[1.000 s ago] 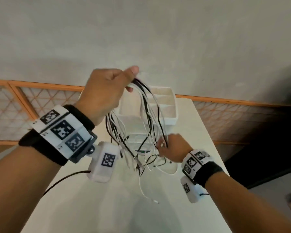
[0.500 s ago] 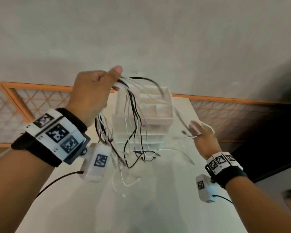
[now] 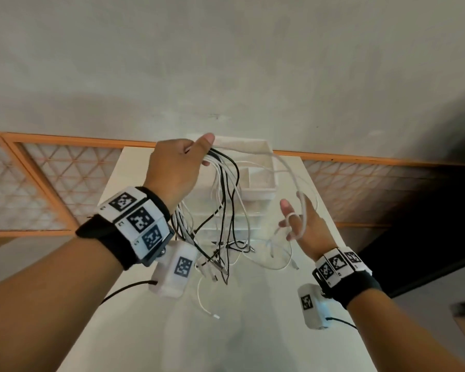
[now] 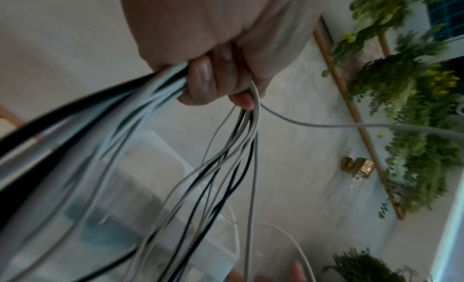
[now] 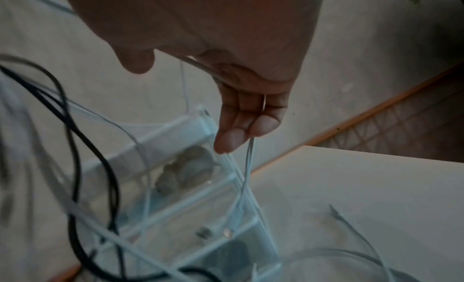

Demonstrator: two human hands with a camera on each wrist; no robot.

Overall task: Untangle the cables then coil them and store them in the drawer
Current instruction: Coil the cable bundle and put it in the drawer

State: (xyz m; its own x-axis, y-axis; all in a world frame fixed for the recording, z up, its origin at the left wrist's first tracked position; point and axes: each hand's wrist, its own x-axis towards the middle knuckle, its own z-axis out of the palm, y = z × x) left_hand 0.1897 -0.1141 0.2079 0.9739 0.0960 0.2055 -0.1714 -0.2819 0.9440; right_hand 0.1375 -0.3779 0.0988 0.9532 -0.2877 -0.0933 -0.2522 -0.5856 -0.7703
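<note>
Big grey wall (image 3: 226, 63) fills the far side, with an orange-framed lattice rail (image 3: 38, 189) along its foot. In front of it the white counter (image 3: 172, 331) runs from near to far, and at its far end stands a clear plastic drawer unit (image 3: 258, 189) with an open tray on top. In the right wrist view its drawers hold small items, too blurred to name.

Up over the counter, the left hand (image 3: 176, 167) is raised with its fingers (image 4: 200, 75) curled tight round the top of a bundle of black and white cables (image 3: 223, 210). The bundle hangs down in front of the drawer unit, and its plug ends dangle just above the counter, tangled together. 1 loose white end trails near, lying on the counter.

To the right and lower, the right hand (image 3: 304, 226) has its fingers (image 5: 236, 127) straight and side by side. 1 single white cable (image 3: 287, 165) arcs out from the left hand's grip, passes over the tray and drapes across these fingers, slipping down between 2 of them in the right wrist view. Below the hand it loops loosely onto the counter.

Both wrists wear black bands with square markers.
</note>
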